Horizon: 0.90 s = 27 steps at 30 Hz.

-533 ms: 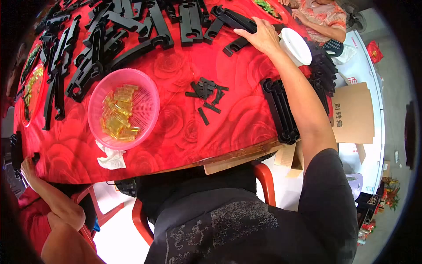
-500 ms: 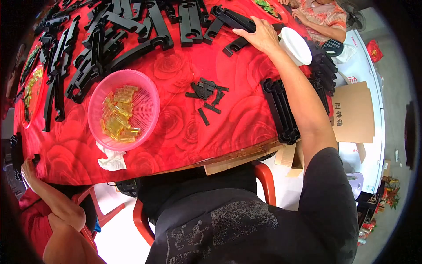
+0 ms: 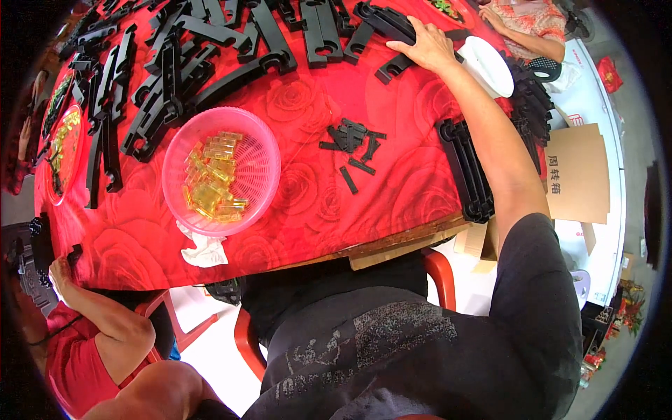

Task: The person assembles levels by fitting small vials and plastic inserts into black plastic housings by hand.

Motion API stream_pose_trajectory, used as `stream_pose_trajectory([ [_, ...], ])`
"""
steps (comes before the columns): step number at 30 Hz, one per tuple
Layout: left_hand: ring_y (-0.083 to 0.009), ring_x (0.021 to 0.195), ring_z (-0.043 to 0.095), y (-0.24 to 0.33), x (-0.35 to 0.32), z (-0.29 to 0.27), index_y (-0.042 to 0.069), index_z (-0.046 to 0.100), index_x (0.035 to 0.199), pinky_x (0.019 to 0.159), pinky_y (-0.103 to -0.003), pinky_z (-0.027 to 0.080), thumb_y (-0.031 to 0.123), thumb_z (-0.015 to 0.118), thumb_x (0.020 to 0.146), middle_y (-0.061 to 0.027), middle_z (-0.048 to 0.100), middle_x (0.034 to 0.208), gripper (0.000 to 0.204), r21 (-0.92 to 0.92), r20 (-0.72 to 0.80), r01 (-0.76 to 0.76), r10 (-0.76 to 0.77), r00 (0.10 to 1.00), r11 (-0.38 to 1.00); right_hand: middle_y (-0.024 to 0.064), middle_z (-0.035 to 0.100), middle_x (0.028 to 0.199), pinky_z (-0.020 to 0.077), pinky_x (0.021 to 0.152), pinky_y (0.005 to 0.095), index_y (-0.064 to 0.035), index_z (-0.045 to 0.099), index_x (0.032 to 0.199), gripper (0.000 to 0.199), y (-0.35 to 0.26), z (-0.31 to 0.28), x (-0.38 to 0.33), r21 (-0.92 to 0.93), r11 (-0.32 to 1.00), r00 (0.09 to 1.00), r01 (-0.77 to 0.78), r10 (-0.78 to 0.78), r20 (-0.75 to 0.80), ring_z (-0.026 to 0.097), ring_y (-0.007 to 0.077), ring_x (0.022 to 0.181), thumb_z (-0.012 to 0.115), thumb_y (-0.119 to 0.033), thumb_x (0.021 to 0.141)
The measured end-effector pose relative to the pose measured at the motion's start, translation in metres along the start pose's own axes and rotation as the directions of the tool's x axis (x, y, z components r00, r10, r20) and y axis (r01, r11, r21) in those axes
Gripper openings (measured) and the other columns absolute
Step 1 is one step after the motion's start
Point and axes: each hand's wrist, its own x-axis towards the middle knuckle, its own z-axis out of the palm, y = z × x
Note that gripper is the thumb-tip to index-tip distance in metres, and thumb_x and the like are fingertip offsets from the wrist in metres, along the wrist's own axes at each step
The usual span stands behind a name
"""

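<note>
At the far side of the table my right hand (image 3: 432, 50) is closed over the near right end of a long black plastic part (image 3: 385, 22). My thumb lies along its near side, and the other fingers reach over the top. Beneath and beside it are more black parts (image 3: 393, 66). My left hand is out of view. A pink basket (image 3: 269, 168) on the left half of the table holds yellow, clear plastic pieces (image 3: 213, 178). Small black strips (image 3: 350, 136) lie in a loose pile on the red tablecloth (image 3: 301, 203).
Many long black parts (image 3: 266, 42) crowd the far left. A white bowl (image 3: 486, 66) stands beside my right forearm, above a row of black parts (image 3: 465, 171). A cardboard box (image 3: 577, 171) is at right. Co-workers sit at left (image 3: 91, 350) and far right (image 3: 535, 28).
The whole view has shifted, so the table contents appear farther right. My right hand stays on the same black part, with little visible movement relative to it.
</note>
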Motion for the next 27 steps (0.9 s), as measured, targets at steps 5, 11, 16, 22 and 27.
stream_pose_trajectory([
  [5,-0.0362,0.123,0.053,-0.003,0.181,0.274,-0.003,0.064,0.124,0.090,-0.038,0.053,0.058,0.062,0.090,-0.0261,0.051,0.136,0.070,-0.001,-0.015,-0.099,0.099,0.995,0.995,0.0242,0.062,0.125,0.0474,0.101,0.0527,-0.0194,0.043,0.150,0.094,-0.025,-0.011,-0.003,0.004,0.998,0.997,0.057,-0.057,0.054,0.058,0.0404,0.121,0.070,-0.070,0.075],
  [11,-0.0382,0.130,0.051,0.029,0.287,0.334,-0.002,0.062,0.128,0.094,-0.039,0.053,0.062,0.061,0.089,-0.0268,0.049,0.143,0.075,0.004,0.004,-0.220,0.220,0.976,0.976,0.0252,0.063,0.125,0.0480,0.100,0.0501,-0.0161,0.042,0.150,0.097,-0.039,-0.045,-0.026,0.105,0.993,0.996,-0.044,0.036,0.081,0.060,0.0406,0.119,0.072,-0.068,0.073],
  [16,-0.0408,0.120,0.058,0.070,0.275,0.352,-0.001,0.066,0.124,0.097,-0.048,0.050,0.089,0.046,0.080,-0.0309,0.047,0.143,0.102,0.108,0.263,-0.163,0.130,0.956,0.981,0.0238,0.066,0.121,0.0486,0.099,0.0478,-0.0131,0.044,0.149,0.100,-0.047,-0.097,-0.090,0.369,0.927,0.998,-0.065,0.055,0.037,0.062,0.0397,0.117,0.073,-0.069,0.072],
  [22,-0.0402,0.125,0.054,0.093,0.237,0.376,-0.003,0.063,0.127,0.097,-0.047,0.049,0.066,0.070,0.082,-0.0293,0.044,0.146,0.082,0.155,0.499,-0.170,0.071,0.863,0.973,0.0264,0.059,0.125,0.0517,0.094,0.0527,-0.0197,0.043,0.150,0.095,-0.057,-0.114,-0.164,0.334,0.939,0.996,-0.086,0.092,-0.002,0.058,0.0423,0.120,0.078,-0.063,0.073],
  [27,-0.0404,0.123,0.054,0.110,0.202,0.387,-0.001,0.063,0.127,0.097,-0.047,0.050,0.051,0.076,0.084,-0.0263,0.045,0.145,0.068,0.143,0.538,-0.096,0.004,0.843,0.985,0.0239,0.058,0.122,0.0508,0.093,0.0516,-0.0175,0.045,0.148,0.088,-0.049,-0.110,-0.208,0.322,0.947,0.989,-0.005,0.053,-0.141,0.058,0.0414,0.116,0.078,-0.058,0.077],
])
